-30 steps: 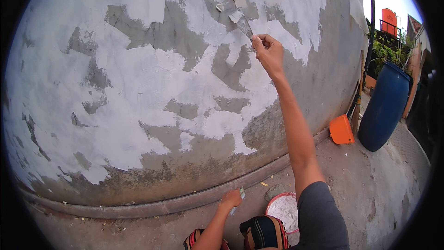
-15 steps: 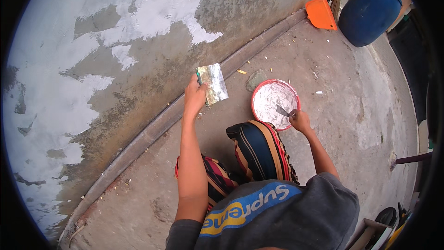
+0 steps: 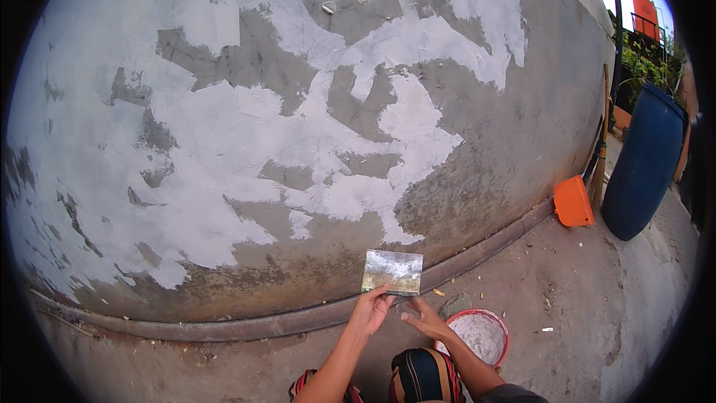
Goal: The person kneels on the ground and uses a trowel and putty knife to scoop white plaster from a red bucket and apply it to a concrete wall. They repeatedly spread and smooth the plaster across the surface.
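Observation:
My left hand (image 3: 371,312) is closed on the near edge of a flat rectangular metal plate (image 3: 393,270), shiny with yellowish stains, held up before the wall foot. By the plate's lower right corner is my right hand (image 3: 426,321), thumb apart and fingertips partly hidden. A thin dark edge there fits the putty knife it gripped half a second ago, though most of that tool is out of sight. Below and right of this hand, a red-rimmed bowl (image 3: 477,334) of white paste stands on the ground, partly covered by my forearm and knee.
Patchy white paste covers much of the grey wall (image 3: 485,179) ahead. A raised ledge (image 3: 246,328) runs along its foot. An orange dustpan (image 3: 573,201), a broom (image 3: 600,168) and a blue barrel (image 3: 645,164) stand at right. A flat stone-like lump (image 3: 456,303) lies beside the bowl.
My view has tilted up toward the wall. My right hand has left the bowl and come to the metal plate; the putty knife is no longer in the paste. My left hand still holds the plate.

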`<control>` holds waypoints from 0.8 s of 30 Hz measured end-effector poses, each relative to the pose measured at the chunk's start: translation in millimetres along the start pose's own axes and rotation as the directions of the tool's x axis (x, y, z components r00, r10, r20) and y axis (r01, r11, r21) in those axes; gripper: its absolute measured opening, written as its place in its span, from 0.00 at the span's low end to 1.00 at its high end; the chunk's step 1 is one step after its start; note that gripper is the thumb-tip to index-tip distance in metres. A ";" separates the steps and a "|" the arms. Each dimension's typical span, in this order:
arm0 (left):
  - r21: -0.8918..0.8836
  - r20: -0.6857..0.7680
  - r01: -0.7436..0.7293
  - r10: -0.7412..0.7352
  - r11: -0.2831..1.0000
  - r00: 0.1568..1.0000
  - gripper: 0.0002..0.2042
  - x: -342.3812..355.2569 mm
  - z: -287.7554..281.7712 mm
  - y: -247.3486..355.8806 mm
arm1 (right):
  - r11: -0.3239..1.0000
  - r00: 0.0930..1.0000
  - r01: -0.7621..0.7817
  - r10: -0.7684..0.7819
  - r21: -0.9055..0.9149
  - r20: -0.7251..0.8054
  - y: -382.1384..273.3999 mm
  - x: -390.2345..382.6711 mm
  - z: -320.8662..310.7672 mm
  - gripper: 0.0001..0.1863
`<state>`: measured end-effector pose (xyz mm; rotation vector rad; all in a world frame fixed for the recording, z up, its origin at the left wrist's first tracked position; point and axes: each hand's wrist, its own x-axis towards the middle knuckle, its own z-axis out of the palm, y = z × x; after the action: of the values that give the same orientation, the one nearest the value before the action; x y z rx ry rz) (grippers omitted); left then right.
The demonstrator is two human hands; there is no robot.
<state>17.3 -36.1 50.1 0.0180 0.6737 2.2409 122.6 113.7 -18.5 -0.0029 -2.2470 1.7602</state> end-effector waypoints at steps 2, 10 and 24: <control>-0.071 0.079 0.016 -0.011 0.997 0.997 0.12 -13.4 -7.7 1.4 | 1.000 0.999 -0.022 0.022 0.002 0.046 -17.4 28.9 26.0 0.32; 0.432 0.008 -0.127 0.137 0.893 0.990 0.18 -68.6 65.5 46.0 | 0.879 0.867 0.265 -0.037 0.397 -0.497 -140.3 86.9 67.0 0.21; 0.612 -0.204 -0.015 0.176 0.790 0.963 0.07 -43.2 -91.7 47.4 | 0.504 0.200 0.317 -0.864 -0.803 -0.463 -432.1 262.0 -113.5 0.15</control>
<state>-5.2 -134.6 2.1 0.0906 1.5488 2.0395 -28.4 157.6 474.9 -0.0362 -1.4679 0.3527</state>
